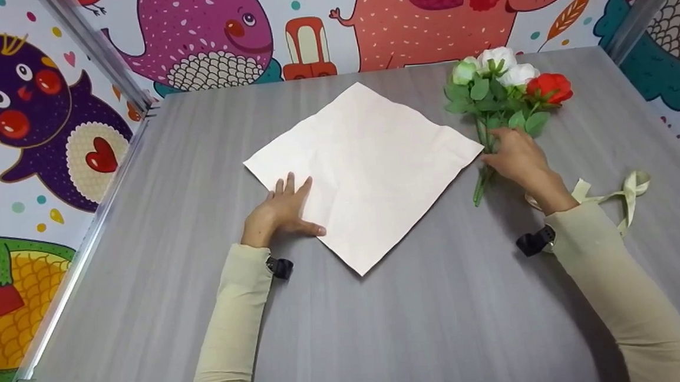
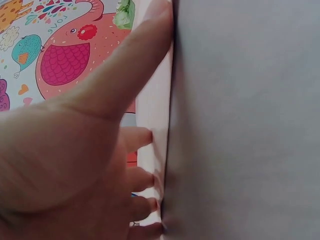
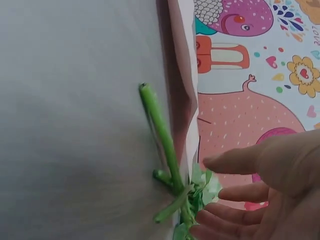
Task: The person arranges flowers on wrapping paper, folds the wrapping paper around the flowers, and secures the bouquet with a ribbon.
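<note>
A pale pink square sheet point(image 1: 374, 165) lies on the table with one corner toward me. My left hand point(image 1: 283, 212) rests on its lower left edge, fingers spread and thumb apart; the left wrist view shows the thumb point(image 2: 125, 67) along that edge. To the right of the sheet lies a bunch of flowers point(image 1: 501, 80) with white, pale green and red blooms. My right hand point(image 1: 518, 155) is at its stems, just below the leaves. In the right wrist view its fingers point(image 3: 245, 192) are loosely extended beside the green stems point(image 3: 162, 125), thumb apart, not wrapped round them.
A pale yellow-green ribbon point(image 1: 629, 194) lies loosely looped on the grey table point(image 1: 145, 285), partly hidden by my right forearm. Walls with cartoon animals point(image 1: 436, 20) stand at the back and sides, with metal posts point(image 1: 110, 57) at the corners.
</note>
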Available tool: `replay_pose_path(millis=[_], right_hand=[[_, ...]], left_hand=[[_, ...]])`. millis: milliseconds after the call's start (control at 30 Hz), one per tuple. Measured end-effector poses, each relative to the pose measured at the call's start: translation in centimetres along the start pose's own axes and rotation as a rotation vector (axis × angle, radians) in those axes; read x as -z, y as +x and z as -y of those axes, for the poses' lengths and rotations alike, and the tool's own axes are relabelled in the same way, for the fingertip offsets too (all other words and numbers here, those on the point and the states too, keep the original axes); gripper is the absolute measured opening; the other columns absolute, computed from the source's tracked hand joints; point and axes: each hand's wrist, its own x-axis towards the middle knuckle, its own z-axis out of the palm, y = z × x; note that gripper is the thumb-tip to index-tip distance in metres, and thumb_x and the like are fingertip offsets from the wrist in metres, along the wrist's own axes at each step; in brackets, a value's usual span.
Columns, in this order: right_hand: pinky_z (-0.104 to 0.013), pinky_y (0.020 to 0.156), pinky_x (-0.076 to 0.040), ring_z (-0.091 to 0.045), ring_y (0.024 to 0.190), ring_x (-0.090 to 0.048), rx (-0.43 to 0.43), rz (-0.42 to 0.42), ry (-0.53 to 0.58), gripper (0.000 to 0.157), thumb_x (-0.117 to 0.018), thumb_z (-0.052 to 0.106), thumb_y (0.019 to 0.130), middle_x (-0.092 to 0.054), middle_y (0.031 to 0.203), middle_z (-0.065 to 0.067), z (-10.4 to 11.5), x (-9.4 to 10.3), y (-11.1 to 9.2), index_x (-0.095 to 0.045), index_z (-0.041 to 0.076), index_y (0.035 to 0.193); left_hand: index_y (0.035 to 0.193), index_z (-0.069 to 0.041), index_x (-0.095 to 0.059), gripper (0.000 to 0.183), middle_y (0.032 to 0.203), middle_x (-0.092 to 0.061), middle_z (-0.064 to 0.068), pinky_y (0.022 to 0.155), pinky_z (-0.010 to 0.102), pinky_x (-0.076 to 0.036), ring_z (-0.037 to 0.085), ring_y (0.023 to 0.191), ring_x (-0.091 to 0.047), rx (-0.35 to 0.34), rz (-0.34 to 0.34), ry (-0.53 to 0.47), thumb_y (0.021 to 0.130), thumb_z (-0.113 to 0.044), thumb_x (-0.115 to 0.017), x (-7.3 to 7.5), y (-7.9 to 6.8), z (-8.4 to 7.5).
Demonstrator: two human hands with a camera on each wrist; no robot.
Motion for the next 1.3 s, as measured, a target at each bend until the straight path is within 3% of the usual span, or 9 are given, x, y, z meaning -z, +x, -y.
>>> replay_pose_path(millis=[100, 233, 367, 567, 733, 867, 1067, 1167, 1300], right_hand=[[-0.060, 0.091, -0.046, -0.052, 0.113, -0.055, -0.014, -0.002, 0.010, 0.058, -0.070, 0.014, 0.090, -0.057, 0.125, -0.038, -0.6, 0.0, -0.1, -0.049, -0.013, 0.137], [-0.043, 0.073, -0.051, -0.042, 0.092, -0.064, -0.030, 0.000, 0.038, 0.051, -0.072, 0.012, 0.088, -0.062, 0.120, -0.037, -0.9, -0.1, 0.1, -0.057, -0.012, 0.130], [-0.027, 0.059, -0.045, -0.026, 0.068, -0.064, -0.021, 0.020, 0.048, 0.039, -0.072, 0.010, 0.087, -0.063, 0.121, -0.035, -0.9, 0.1, 0.3, -0.066, -0.009, 0.120], [-0.025, 0.052, -0.051, -0.010, 0.051, -0.063, -0.066, 0.115, 0.153, 0.045, -0.070, 0.010, 0.088, -0.065, 0.116, -0.035, -1.0, 0.5, 0.7, -0.061, -0.013, 0.126], [-0.026, 0.053, -0.056, -0.006, 0.054, -0.062, -0.159, 0.148, 0.272, 0.046, -0.067, 0.008, 0.091, -0.069, 0.094, -0.019, -0.8, 0.7, 0.9, -0.058, -0.015, 0.129], [-0.026, 0.053, -0.055, -0.006, 0.054, -0.060, -0.186, 0.136, 0.287, 0.042, -0.068, 0.009, 0.091, -0.066, 0.078, -0.002, -0.5, 1.0, 0.9, -0.061, -0.012, 0.127], [-0.026, 0.052, -0.052, -0.006, 0.049, -0.059, -0.225, 0.112, 0.326, 0.043, -0.070, 0.016, 0.091, -0.061, 0.057, 0.007, 0.3, 1.2, 1.0, -0.064, -0.009, 0.126], [-0.025, 0.051, -0.051, -0.005, 0.048, -0.058, -0.225, 0.085, 0.352, 0.043, -0.072, 0.014, 0.089, -0.063, 0.057, 0.007, 0.7, 1.1, 1.2, -0.065, -0.008, 0.126], [-0.023, 0.053, -0.054, -0.002, 0.053, -0.059, -0.203, 0.068, 0.392, 0.044, -0.070, 0.014, 0.090, -0.070, 0.088, -0.004, 1.5, 0.8, 1.4, -0.064, -0.008, 0.128]], left_hand=[[0.162, -0.009, 0.000, 0.116, 0.163, 0.015, 0.030, 0.125, 0.060, -0.002, 0.050, 0.152, 0.012, 0.004, 0.005, -0.011, 0.085, -0.052, -0.075, 0.0, -0.1, 0.0], [0.162, -0.010, 0.000, 0.116, 0.164, 0.015, 0.029, 0.126, 0.058, -0.002, 0.048, 0.153, 0.012, 0.012, 0.007, -0.013, 0.084, -0.052, -0.075, 0.1, 0.0, -0.1], [0.162, -0.010, 0.000, 0.116, 0.164, 0.015, 0.029, 0.126, 0.058, -0.003, 0.048, 0.153, 0.010, 0.012, 0.008, 0.004, 0.084, -0.053, -0.075, 0.2, -0.1, -0.1], [0.161, -0.007, -0.001, 0.115, 0.163, 0.013, 0.032, 0.126, 0.059, -0.006, 0.051, 0.152, 0.008, -0.005, 0.017, 0.029, 0.085, -0.053, -0.074, 0.3, -0.2, -0.1], [0.162, -0.008, -0.002, 0.115, 0.164, 0.012, 0.031, 0.126, 0.057, -0.006, 0.050, 0.153, 0.008, -0.007, 0.020, 0.025, 0.084, -0.052, -0.075, 0.3, -0.5, 0.0], [0.161, -0.007, -0.002, 0.115, 0.164, 0.012, 0.031, 0.126, 0.058, -0.006, 0.050, 0.153, 0.008, -0.012, 0.015, 0.024, 0.085, -0.052, -0.075, 0.3, -0.5, 0.0], [0.161, -0.007, -0.001, 0.115, 0.164, 0.013, 0.031, 0.126, 0.058, -0.005, 0.050, 0.152, 0.009, -0.012, 0.025, 0.024, 0.085, -0.051, -0.075, 0.4, -0.3, 0.0], [0.161, -0.008, 0.000, 0.116, 0.164, 0.014, 0.031, 0.126, 0.059, -0.004, 0.050, 0.152, 0.010, -0.010, 0.029, 0.022, 0.085, -0.051, -0.075, 0.4, -0.2, 0.0], [0.161, -0.007, -0.001, 0.116, 0.163, 0.013, 0.032, 0.125, 0.059, -0.005, 0.051, 0.152, 0.009, -0.014, 0.029, 0.026, 0.085, -0.051, -0.075, 0.3, -0.2, 0.1]])
